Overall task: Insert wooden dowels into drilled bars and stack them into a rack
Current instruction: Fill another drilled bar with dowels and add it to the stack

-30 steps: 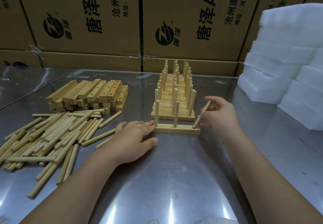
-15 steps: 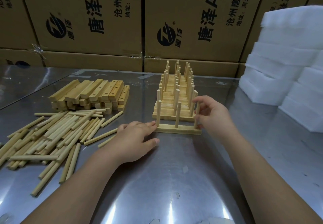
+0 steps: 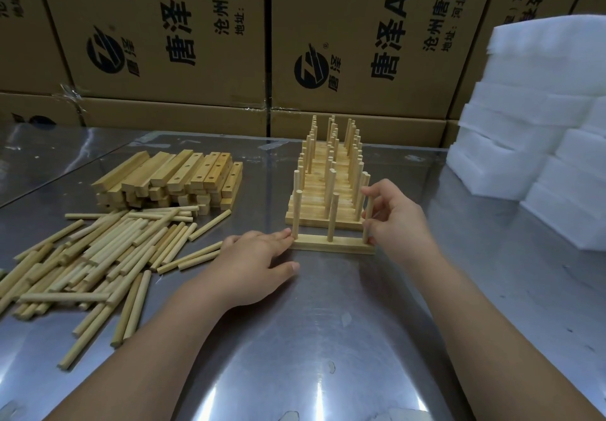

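A drilled wooden bar (image 3: 341,245) lies crosswise on the steel table with three dowels standing in it. My right hand (image 3: 398,220) grips the rightmost dowel (image 3: 369,211), which stands upright at the bar's right end. My left hand (image 3: 254,258) lies flat on the table, its fingertips touching the bar's left end by the left dowel (image 3: 296,214). Just behind the bar stands the rack (image 3: 328,184) of stacked bars bristling with dowels.
Loose dowels (image 3: 98,256) are scattered at the left, with a pile of drilled bars (image 3: 173,177) behind them. White foam blocks (image 3: 537,131) are stacked at the right. Cardboard boxes (image 3: 360,33) wall off the back of the steel table (image 3: 311,338).
My right hand brought the tilted dowel upright into the bar's right end hole and still holds it. My left hand stayed at the bar's left end.
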